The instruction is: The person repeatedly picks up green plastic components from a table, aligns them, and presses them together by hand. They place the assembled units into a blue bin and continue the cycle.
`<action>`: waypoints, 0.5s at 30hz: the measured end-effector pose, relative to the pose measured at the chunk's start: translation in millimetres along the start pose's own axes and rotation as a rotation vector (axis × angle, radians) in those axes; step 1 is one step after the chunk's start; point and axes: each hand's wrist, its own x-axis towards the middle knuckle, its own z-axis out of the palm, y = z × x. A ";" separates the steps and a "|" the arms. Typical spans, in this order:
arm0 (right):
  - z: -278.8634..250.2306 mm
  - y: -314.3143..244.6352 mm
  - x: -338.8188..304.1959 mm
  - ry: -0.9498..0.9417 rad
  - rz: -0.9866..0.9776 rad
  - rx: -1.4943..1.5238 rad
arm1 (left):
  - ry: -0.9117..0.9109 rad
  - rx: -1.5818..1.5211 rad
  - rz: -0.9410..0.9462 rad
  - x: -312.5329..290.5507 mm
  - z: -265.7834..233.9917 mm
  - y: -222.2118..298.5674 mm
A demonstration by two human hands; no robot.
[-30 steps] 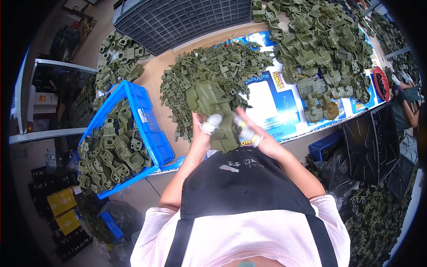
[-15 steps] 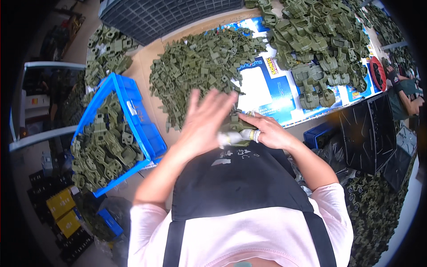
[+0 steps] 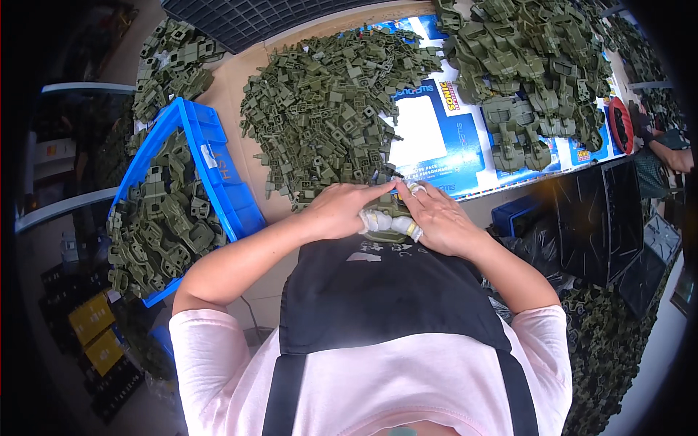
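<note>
Fingers (image 3: 378,191) grasp an olive part (image 3: 386,237); the blue crate (image 3: 245,207) holds heaped olive pieces (image 3: 163,227).

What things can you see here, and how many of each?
Green piece: 1, olive, under both hands
Small green parts: too many to count, olive, table centre
Larger green parts: many, olive, table right
More green parts: many, olive, upper left
Blue crate: 1, blue, left, holding green parts
Grey crate: 1, dark grey, top edge
Printed sheet: at least 1, blue and white, on table
Yellow panels: 2, yellow, lower left
Co-worker's arm: 1, right edge
Apron: 1, black, lower middle
Shirt: 1, pink, bottom
Left hand: 1, white-wrapped thumb, middle
Right hand: 1, white-wrapped thumb, middle
</note>
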 end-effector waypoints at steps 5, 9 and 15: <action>14.3 8.0 4.8 -0.026 0.054 0.348 | 0.021 -0.078 0.073 2.2 7.7 -15.7; 29.3 21.7 8.7 0.049 -0.005 0.392 | 0.112 -0.058 0.088 1.5 14.2 -15.2; 18.7 9.2 13.7 -0.043 0.050 0.339 | 0.099 -0.012 0.043 0.0 18.8 -16.9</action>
